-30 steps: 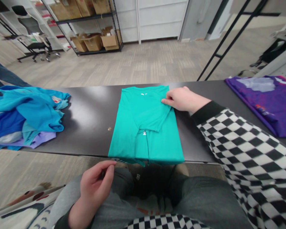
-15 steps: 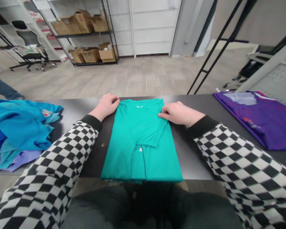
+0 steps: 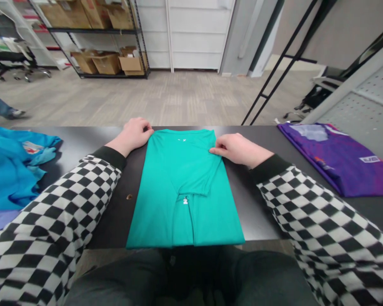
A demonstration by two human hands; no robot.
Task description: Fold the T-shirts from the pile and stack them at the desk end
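A green T-shirt [image 3: 156,204] lies on the dark table in front of me, its sides folded in and one sleeve lying across the middle. Its near end reaches the table's front edge. At the far left corner, my left hand [image 3: 137,132] pinches the cloth with curled fingers. My right hand [image 3: 234,148] grips the shirt's right edge between thumb and fingers, slightly nearer to me than the left hand. Small white marks show near the far edge, and a white letter sits below the sleeve hem.
Blue and lilac garments [image 3: 15,170] lie heaped at the table's left. A folded purple shirt [image 3: 341,157] lies at the right. Beyond the dark table [image 3: 115,221] stand a shelf rack [image 3: 95,32] with cardboard boxes and a black metal frame [image 3: 271,80]. A person's leg [image 3: 0,105] shows far left.
My view has shifted slightly, so the scene sits further left. Both hands stay at the green T-shirt's far end. The person's leg at the left now shows a shoe.
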